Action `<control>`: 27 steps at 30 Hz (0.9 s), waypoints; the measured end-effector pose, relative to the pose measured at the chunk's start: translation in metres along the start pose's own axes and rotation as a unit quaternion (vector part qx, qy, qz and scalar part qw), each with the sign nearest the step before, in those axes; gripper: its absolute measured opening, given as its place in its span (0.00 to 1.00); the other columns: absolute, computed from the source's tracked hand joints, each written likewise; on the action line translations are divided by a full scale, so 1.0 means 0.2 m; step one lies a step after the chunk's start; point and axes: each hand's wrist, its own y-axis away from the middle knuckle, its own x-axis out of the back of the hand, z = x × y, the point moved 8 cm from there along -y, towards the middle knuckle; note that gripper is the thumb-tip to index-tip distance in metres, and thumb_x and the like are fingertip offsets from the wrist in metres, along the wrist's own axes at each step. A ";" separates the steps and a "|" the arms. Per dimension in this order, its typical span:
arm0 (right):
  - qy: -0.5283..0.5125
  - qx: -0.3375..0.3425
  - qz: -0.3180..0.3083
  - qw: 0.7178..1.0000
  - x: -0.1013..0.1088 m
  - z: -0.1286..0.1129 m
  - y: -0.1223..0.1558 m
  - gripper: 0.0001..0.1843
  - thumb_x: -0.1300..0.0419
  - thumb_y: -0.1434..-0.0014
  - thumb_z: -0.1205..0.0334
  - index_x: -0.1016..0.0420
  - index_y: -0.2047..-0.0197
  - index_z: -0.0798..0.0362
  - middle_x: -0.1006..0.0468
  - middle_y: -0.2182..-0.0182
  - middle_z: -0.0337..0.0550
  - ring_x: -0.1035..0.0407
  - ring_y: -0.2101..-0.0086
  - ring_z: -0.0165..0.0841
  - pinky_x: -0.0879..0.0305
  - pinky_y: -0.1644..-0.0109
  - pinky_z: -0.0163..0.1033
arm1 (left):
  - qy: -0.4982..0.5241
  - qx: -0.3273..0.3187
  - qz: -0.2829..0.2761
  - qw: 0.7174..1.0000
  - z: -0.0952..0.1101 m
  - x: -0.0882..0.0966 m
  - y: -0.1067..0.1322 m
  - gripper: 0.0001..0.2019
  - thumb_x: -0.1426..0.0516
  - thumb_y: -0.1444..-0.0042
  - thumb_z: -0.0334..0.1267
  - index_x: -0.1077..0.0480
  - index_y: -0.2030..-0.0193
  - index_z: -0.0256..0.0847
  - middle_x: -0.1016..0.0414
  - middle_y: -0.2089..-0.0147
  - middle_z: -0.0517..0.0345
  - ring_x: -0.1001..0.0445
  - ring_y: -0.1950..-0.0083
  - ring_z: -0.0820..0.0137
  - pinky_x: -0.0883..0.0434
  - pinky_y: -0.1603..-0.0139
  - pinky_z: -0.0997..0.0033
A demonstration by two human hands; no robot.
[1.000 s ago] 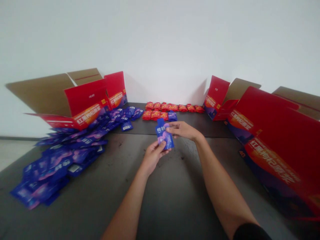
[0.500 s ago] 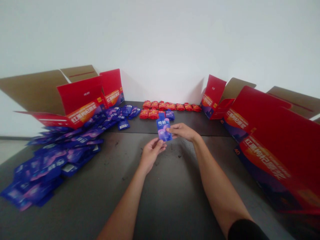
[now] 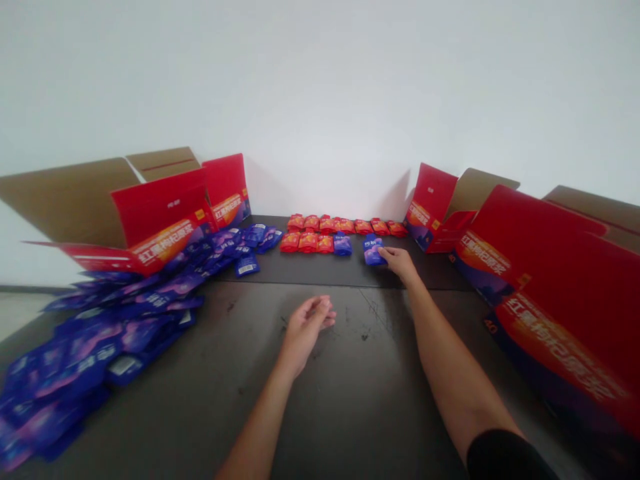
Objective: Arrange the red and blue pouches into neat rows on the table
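This is a bare packing or stock room: a dark, scuffed bench (image 3: 350,373) against a plain white wall (image 3: 320,100), with open red-printed cardboard cartons (image 3: 160,213), shiny blue sachets (image 3: 75,353) and shiny red sachets (image 3: 345,227).

Glossy plastic pouches (image 3: 373,250) (a foil-like sheen) sit upper centre of the frame on a matt, scuffed tabletop (image 3: 350,400); right, corrugated cardboard cartons (image 3: 565,313) have smooth printed faces.
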 end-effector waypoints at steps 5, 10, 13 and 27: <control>0.070 -0.003 -0.007 0.998 -0.08 0.06 -0.13 0.20 0.35 0.44 0.49 0.14 0.56 0.55 0.16 0.68 0.45 0.24 0.68 0.36 0.33 0.64 0.34 | -0.009 0.010 0.013 1.000 0.00 0.01 0.01 0.23 0.34 0.46 0.53 0.23 0.52 0.37 0.23 0.54 0.48 0.22 0.57 0.67 0.23 0.56 0.68; 0.116 -0.043 -0.001 0.992 -0.14 0.09 -0.22 0.26 0.34 0.44 0.45 0.17 0.48 0.52 0.15 0.64 0.46 0.25 0.76 0.31 0.32 0.65 0.34 | -0.021 0.010 0.014 1.000 0.00 0.01 0.01 0.22 0.35 0.45 0.53 0.22 0.52 0.37 0.23 0.54 0.49 0.23 0.58 0.68 0.25 0.57 0.70; 0.132 -0.044 0.011 0.990 -0.15 0.09 -0.25 0.26 0.35 0.44 0.41 0.17 0.49 0.49 0.16 0.68 0.44 0.25 0.76 0.31 0.31 0.65 0.34 | -0.032 0.013 0.010 0.999 0.00 0.01 0.01 0.21 0.35 0.45 0.52 0.22 0.52 0.38 0.23 0.56 0.50 0.23 0.58 0.69 0.26 0.57 0.70; 0.236 -0.039 0.035 0.970 -0.15 -0.02 -0.20 0.29 0.39 0.43 0.35 0.18 0.48 0.45 0.17 0.54 0.51 0.24 0.53 0.46 0.31 0.51 0.45 | -0.054 0.011 0.003 0.998 0.00 0.01 0.01 0.19 0.34 0.45 0.51 0.22 0.54 0.38 0.23 0.60 0.52 0.24 0.59 0.68 0.27 0.57 0.70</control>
